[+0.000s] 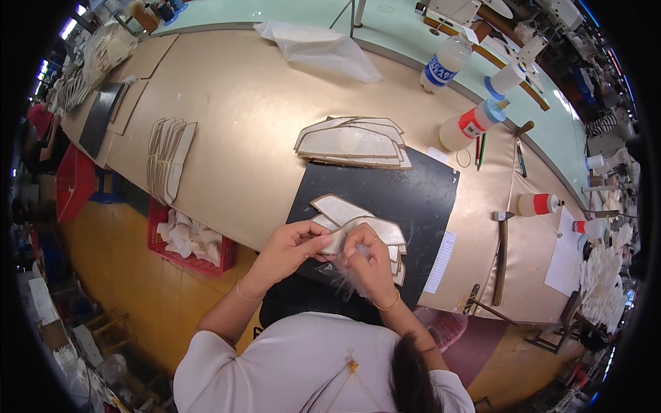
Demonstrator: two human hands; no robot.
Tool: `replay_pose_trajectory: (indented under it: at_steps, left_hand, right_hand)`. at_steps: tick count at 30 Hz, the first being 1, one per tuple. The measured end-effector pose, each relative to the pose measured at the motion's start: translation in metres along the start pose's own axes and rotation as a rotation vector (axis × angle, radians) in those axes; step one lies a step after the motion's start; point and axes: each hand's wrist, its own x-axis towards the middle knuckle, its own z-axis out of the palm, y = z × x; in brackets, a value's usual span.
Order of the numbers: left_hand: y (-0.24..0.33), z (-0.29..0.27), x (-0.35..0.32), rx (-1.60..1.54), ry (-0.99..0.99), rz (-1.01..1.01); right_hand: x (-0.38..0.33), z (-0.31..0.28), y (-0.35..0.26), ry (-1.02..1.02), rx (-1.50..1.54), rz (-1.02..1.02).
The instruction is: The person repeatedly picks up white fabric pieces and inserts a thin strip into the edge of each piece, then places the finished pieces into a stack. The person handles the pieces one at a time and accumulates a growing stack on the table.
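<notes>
a pale curved piece (342, 236) is pinched between both hands over a black mat (406, 193). the left hand (289, 249) is closed on its left end, the right hand (368, 265) on its middle; its long axis runs rightward, toward similar stacked pieces (387, 234).

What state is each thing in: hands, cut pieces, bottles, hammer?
Left hand: pinching a cut piece.
Right hand: gripping the same cut piece.
Pile on black mat: loosely overlapped.
Far stack: fanned, flat.
Glue bottles: capped, lying tilted.
Hammer: lying flat, untouched.
</notes>
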Motion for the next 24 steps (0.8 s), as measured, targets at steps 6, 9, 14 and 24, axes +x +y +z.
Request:
replay_pose_trajectory:
  at_steps: [6,9,14,24]
  left_hand:
    - [-0.003,0.000,-0.001,0.096,-0.028,0.039]
    - [0.002,-0.007,0.000,0.086,-0.004,0.027]
    - [0.017,-0.017,0.001,0.152,0.069,0.057]
    - [0.017,-0.012,0.003,0.122,0.139,0.210]
  right_hand:
    - [0.010,-0.002,0.000,-0.067,-0.037,-0.039]
    - [0.005,-0.013,-0.013,-0.088,0.207,0.110]
    - [-0.007,-0.049,-0.040,-0.019,0.339,0.218]
    - [-0.018,-0.078,-0.036,0.167,0.252,0.033]
